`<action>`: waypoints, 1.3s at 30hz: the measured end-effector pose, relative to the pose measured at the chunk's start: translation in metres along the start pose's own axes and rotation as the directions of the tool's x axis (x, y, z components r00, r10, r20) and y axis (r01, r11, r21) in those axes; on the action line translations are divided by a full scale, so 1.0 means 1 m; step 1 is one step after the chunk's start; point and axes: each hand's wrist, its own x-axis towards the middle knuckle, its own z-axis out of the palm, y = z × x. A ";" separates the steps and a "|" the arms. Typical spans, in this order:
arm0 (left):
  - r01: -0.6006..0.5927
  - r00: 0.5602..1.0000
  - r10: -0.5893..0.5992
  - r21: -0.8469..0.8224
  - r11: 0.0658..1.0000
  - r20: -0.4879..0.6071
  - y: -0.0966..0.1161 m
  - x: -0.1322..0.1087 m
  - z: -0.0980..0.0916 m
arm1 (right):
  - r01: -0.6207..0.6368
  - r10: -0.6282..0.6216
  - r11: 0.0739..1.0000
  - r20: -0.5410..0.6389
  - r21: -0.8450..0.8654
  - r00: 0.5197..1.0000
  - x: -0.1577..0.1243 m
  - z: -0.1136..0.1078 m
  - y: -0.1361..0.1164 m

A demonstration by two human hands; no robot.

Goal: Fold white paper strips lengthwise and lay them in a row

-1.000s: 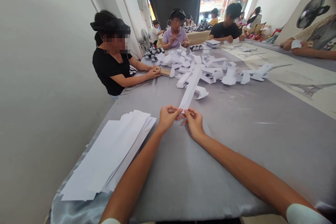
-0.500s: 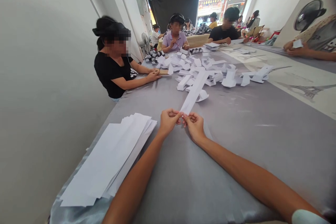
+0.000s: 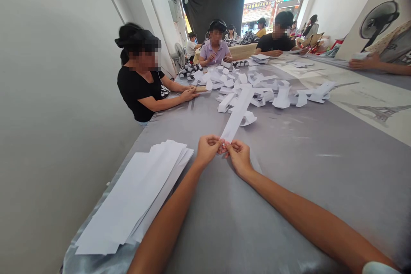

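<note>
A long white paper strip [image 3: 236,113] points away from me over the table, its near end pinched between both hands. My left hand [image 3: 208,149] is closed on the left corner of that end, thumb on top. My right hand [image 3: 239,154] grips the right corner the same way, the fingertips of both hands almost touching. Left of my left forearm lies a fanned stack of white paper sheets [image 3: 135,197]. Past the strip's far end spreads a loose heap of folded white paper pieces [image 3: 224,102].
The table [image 3: 289,171] has a grey cloth with a printed tower. At the left edge a person in black [image 3: 141,90] holds a brown piece with white paper. Across sit a person in lilac [image 3: 216,51] and others. A fan [image 3: 379,19] stands at right.
The view has shifted very slightly. Both hands keep their pinch on the strip's near end, with only a small movement of the fingers.
</note>
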 end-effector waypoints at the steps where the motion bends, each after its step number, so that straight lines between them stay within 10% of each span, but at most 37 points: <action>1: -0.013 1.000 0.013 0.005 1.000 -0.022 -0.001 0.000 0.002 | 0.006 -0.006 1.000 0.002 -0.002 1.000 0.000 0.000 0.000; 15: 0.126 0.992 -0.124 -0.086 0.988 0.031 0.004 -0.001 0.000 | 0.001 -0.002 1.000 -0.020 -0.021 1.000 0.003 -0.001 0.003; 39: 0.013 0.987 -0.047 -0.215 0.977 -0.151 -0.003 -0.012 0.026 | 0.029 -0.031 0.999 -0.070 -0.029 0.997 -0.004 0.003 -0.009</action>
